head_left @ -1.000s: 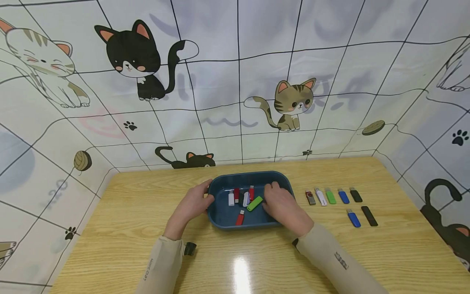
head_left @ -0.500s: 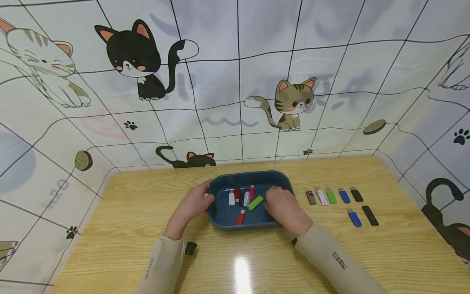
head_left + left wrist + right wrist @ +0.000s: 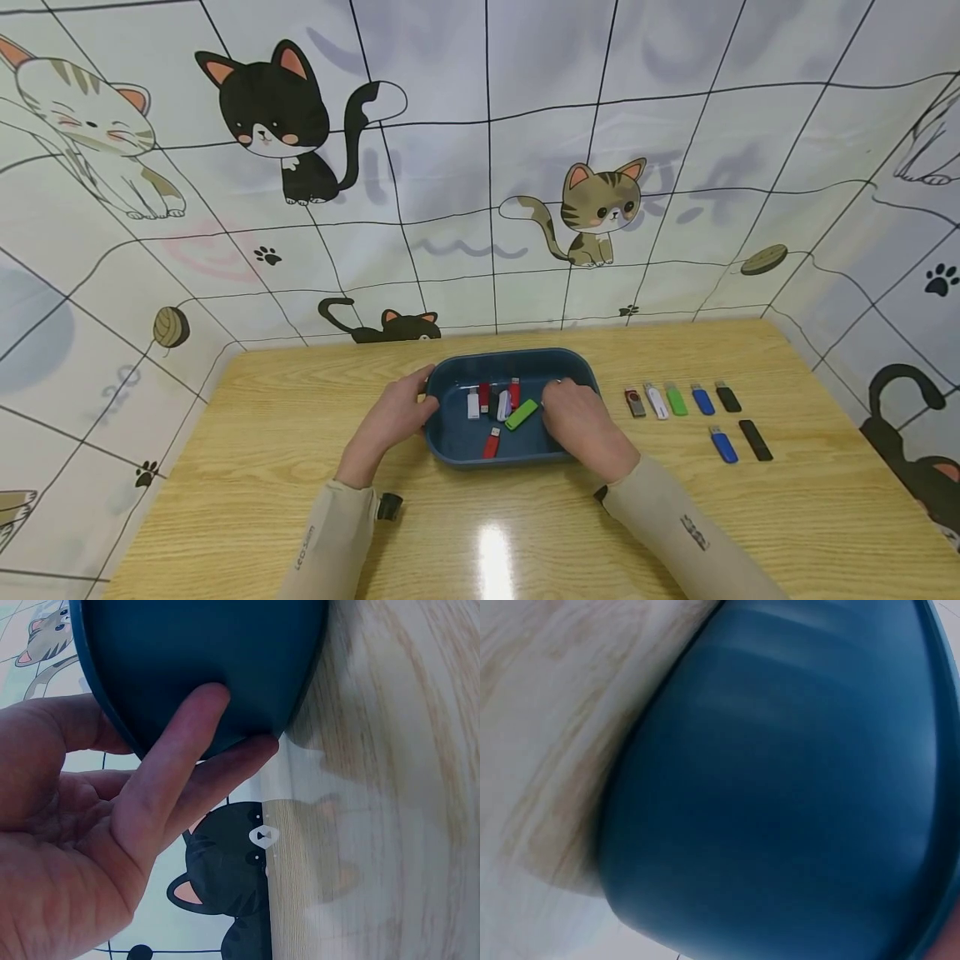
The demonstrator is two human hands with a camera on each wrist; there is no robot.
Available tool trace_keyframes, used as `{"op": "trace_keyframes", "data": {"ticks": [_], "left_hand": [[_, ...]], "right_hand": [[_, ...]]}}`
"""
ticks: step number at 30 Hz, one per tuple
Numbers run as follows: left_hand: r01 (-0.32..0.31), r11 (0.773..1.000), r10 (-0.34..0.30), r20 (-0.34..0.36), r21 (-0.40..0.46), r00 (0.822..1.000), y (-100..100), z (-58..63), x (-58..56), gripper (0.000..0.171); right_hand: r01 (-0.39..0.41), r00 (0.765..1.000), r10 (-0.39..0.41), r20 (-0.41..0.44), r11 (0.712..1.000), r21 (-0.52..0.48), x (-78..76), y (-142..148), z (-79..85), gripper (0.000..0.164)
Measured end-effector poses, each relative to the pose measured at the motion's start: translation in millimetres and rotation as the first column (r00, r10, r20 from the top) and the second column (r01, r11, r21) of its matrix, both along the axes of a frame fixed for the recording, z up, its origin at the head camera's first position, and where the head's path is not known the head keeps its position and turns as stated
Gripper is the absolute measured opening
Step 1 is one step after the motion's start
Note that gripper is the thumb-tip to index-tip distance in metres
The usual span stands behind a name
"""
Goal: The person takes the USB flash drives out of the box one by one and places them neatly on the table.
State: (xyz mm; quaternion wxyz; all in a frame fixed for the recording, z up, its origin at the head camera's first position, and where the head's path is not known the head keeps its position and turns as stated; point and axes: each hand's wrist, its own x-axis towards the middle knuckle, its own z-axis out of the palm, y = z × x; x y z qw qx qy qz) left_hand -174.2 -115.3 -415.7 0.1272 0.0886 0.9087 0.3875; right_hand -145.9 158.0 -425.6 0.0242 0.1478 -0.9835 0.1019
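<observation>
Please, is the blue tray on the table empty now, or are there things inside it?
Not empty: in the head view, a green USB stick, the leftmost white USB stick and several others lie inside the blue tray.

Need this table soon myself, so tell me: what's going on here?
A person's left hand holds the left end of a blue tray, while the right hand is inside it, fingertips hidden, grip unclear. Several USB sticks lie in the tray; seven others lie in two rows on the table to its right.
</observation>
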Motion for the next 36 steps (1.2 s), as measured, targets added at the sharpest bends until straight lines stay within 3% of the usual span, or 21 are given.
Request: {"op": "trace_keyframes", "data": {"ticks": [9, 21, 28, 36], "left_hand": [[0.000, 1.000, 0.000, -0.001, 0.006, 1.000, 0.2, 1.5, 0.2, 0.065], [0.002, 1.000, -0.002, -0.005, 0.012, 1.000, -0.2, 0.6, 0.1, 0.065], [0.000, 1.000, 0.000, 0.003, 0.011, 1.000, 0.2, 1.0, 0.2, 0.064], [0.002, 1.000, -0.001, -0.002, 0.009, 1.000, -0.2, 0.6, 0.4, 0.065]], "right_hand": [[0.038, 0.998, -0.040, -0.039, 0.999, -0.031, 2.1, 1.7, 7.5, 0.018], [0.019, 0.996, -0.029, -0.087, 0.992, -0.122, 8.9, 11.4, 25.4, 0.015], [0.098, 0.994, -0.104, -0.018, 0.975, -0.201, 15.5, 24.4, 37.5, 0.021], [0.136, 0.986, -0.156, -0.066, 0.961, -0.241, 23.2, 44.5, 49.9, 0.024]]}}
